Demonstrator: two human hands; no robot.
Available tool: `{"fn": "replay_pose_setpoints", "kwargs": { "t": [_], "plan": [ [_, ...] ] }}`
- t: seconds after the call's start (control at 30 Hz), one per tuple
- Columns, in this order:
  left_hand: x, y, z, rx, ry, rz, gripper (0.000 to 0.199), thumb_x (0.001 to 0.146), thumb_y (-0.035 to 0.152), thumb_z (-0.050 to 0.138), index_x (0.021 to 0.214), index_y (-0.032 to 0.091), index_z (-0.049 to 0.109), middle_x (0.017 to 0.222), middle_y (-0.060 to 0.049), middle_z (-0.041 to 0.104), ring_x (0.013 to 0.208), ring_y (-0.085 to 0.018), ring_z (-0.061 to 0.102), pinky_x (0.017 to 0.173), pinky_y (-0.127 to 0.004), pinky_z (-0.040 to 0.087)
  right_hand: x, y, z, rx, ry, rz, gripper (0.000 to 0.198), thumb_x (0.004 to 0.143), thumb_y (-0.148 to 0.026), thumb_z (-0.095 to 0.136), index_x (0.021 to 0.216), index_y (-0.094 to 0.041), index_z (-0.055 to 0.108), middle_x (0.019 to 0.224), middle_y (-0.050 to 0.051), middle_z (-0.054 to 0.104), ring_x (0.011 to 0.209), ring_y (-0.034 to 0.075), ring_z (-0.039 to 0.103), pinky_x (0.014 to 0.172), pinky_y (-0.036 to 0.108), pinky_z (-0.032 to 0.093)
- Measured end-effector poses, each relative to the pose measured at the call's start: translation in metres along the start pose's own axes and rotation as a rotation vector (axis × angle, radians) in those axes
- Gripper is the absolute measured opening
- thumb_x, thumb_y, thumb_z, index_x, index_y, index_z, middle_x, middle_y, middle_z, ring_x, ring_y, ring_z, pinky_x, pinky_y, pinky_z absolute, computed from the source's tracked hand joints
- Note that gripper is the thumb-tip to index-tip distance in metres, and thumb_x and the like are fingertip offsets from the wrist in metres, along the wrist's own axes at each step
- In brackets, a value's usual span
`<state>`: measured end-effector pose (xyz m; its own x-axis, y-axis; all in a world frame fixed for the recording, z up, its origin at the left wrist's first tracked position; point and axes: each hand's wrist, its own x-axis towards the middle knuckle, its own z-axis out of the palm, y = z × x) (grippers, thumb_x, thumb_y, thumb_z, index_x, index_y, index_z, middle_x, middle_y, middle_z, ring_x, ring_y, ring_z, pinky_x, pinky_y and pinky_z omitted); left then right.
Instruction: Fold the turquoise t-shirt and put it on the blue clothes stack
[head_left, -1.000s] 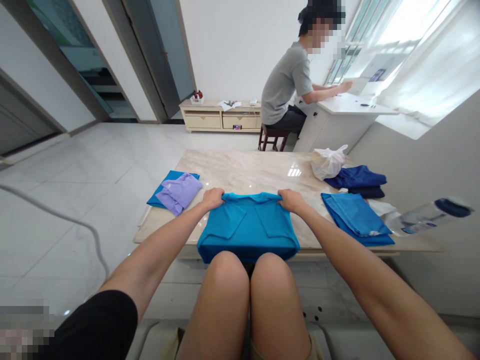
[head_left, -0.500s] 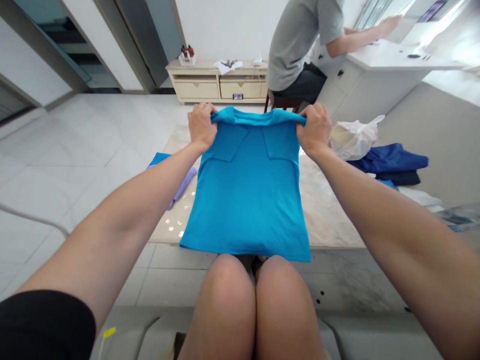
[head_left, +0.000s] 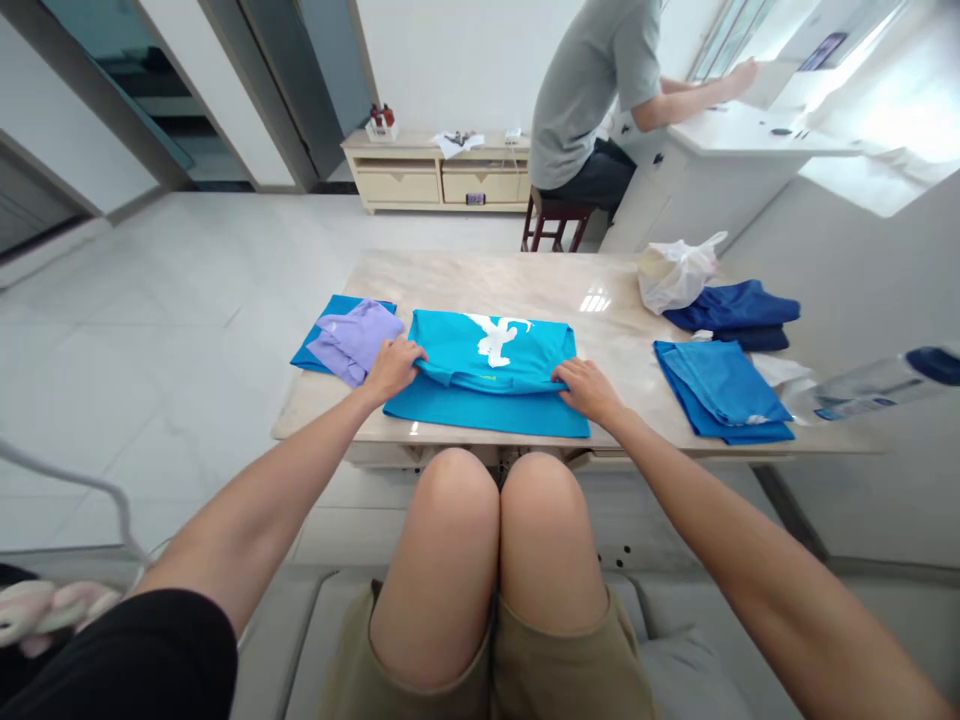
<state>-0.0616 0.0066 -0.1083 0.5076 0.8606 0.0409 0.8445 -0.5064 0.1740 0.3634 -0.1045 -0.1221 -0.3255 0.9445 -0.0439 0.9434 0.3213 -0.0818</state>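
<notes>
A bright blue T-shirt with a white print lies folded over on the marble-look table, close to its front edge. Its collar edge is turned toward me, and a plain strip of the lower layer shows in front of it. At the left corner of that edge, my left hand is closed on the fabric. My right hand pinches the right corner. To the left of my left hand lies a lavender garment on top of another blue folded one.
On the right are a folded blue garment, dark blue clothes, a white plastic bag and a clear bottle. A person in grey sits on a stool at a white counter. A low cabinet stands behind.
Both hands have come down and toward me with the T-shirt. It was held up and hanging; now it lies doubled over on the table, print showing.
</notes>
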Motion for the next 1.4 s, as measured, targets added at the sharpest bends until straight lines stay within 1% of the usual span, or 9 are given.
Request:
{"fn": "replay_pose_setpoints", "kwargs": {
  "t": [0.1, 0.27, 0.53, 0.7, 0.9, 1.03, 1.13, 1.3, 1.4],
  "plan": [
    [-0.006, 0.004, -0.019, 0.091, -0.06, -0.015, 0.034, 0.086, 0.014, 0.063, 0.112, 0.024, 0.082, 0.123, -0.013, 0.08, 0.132, -0.035, 0.063, 0.118, -0.052, 0.043, -0.009, -0.007, -0.018, -0.053, -0.145, -0.06, 0.026, 0.098, -0.015, 0.064, 0.118, -0.017, 0.08, 0.126, 0.019, 0.078, 0.126, 0.036, 0.065, 0.108, 0.041, 0.044],
    [-0.019, 0.024, -0.041, 0.193, -0.441, 0.002, 0.03, 0.075, 0.014, 0.075, 0.101, 0.025, 0.085, 0.116, -0.009, 0.083, 0.122, -0.032, 0.07, 0.113, -0.044, 0.05, -0.012, -0.018, -0.045, 0.037, -0.481, -0.011, 0.026, 0.087, -0.019, 0.081, 0.111, -0.023, 0.087, 0.117, 0.009, 0.084, 0.11, 0.03, 0.076, 0.097, 0.034, 0.056],
    [-0.015, 0.105, -0.063, 0.13, -0.482, -0.015, 0.039, 0.076, 0.037, 0.091, 0.114, 0.029, 0.087, 0.121, -0.008, 0.085, 0.114, -0.033, 0.076, 0.099, -0.037, 0.059, 0.019, -0.059, -0.075, 0.033, -0.409, 0.08, 0.033, 0.096, -0.041, 0.08, 0.124, -0.024, 0.086, 0.123, 0.011, 0.084, 0.113, 0.031, 0.078, 0.102, 0.043, 0.062],
    [-0.004, 0.147, -0.045, 0.108, -0.481, -0.015, 0.039, 0.092, 0.043, 0.081, 0.126, 0.024, 0.082, 0.137, -0.015, 0.08, 0.124, -0.037, 0.074, 0.098, -0.041, 0.061, 0.037, -0.074, -0.057, 0.145, -0.352, 0.187, 0.036, 0.104, -0.048, 0.074, 0.128, -0.023, 0.084, 0.136, 0.015, 0.079, 0.125, 0.035, 0.074, 0.109, 0.045, 0.059],
    [0.01, 0.162, -0.02, 0.02, -0.485, 0.023, 0.036, 0.096, 0.037, 0.079, 0.127, 0.019, 0.079, 0.136, -0.021, 0.079, 0.128, -0.042, 0.074, 0.101, -0.046, 0.061, 0.042, -0.033, -0.024, 0.229, -0.292, 0.343, 0.042, 0.11, -0.046, 0.06, 0.136, -0.019, 0.08, 0.14, 0.015, 0.078, 0.129, 0.034, 0.074, 0.11, 0.039, 0.058],
    [0.024, 0.177, -0.021, -0.001, -0.458, 0.108, 0.04, 0.099, 0.037, 0.077, 0.134, 0.017, 0.077, 0.134, -0.024, 0.078, 0.131, -0.043, 0.073, 0.105, -0.048, 0.061, 0.048, -0.004, -0.004, 0.206, -0.296, 0.389, 0.041, 0.111, -0.044, 0.06, 0.133, -0.017, 0.079, 0.137, 0.018, 0.079, 0.128, 0.036, 0.074, 0.107, 0.04, 0.059],
    [0.031, 0.188, -0.026, 0.018, -0.546, 0.128, 0.04, 0.098, 0.04, 0.079, 0.131, 0.019, 0.08, 0.137, -0.024, 0.078, 0.132, -0.044, 0.073, 0.105, -0.047, 0.062, 0.048, 0.006, 0.007, 0.175, -0.282, 0.466, 0.041, 0.11, -0.044, 0.061, 0.135, -0.016, 0.076, 0.132, 0.022, 0.079, 0.126, 0.039, 0.074, 0.106, 0.044, 0.059],
    [0.033, 0.196, -0.031, -0.022, -0.712, 0.141, 0.048, 0.097, 0.053, 0.077, 0.134, 0.023, 0.079, 0.14, -0.016, 0.079, 0.127, -0.038, 0.076, 0.101, -0.04, 0.063, 0.041, 0.008, 0.016, 0.187, -0.212, 0.718, 0.067, 0.106, -0.052, 0.063, 0.157, -0.009, 0.055, 0.144, 0.03, 0.069, 0.133, 0.043, 0.071, 0.106, 0.047, 0.058],
    [0.031, 0.199, -0.027, -0.037, -0.696, 0.141, 0.049, 0.097, 0.053, 0.077, 0.134, 0.021, 0.079, 0.141, -0.017, 0.078, 0.128, -0.039, 0.075, 0.103, -0.042, 0.062, 0.039, 0.001, 0.018, 0.301, -0.181, 0.855, 0.077, 0.102, -0.052, 0.069, 0.162, -0.008, 0.047, 0.156, 0.033, 0.06, 0.144, 0.044, 0.064, 0.115, 0.049, 0.054]
  ]
}}
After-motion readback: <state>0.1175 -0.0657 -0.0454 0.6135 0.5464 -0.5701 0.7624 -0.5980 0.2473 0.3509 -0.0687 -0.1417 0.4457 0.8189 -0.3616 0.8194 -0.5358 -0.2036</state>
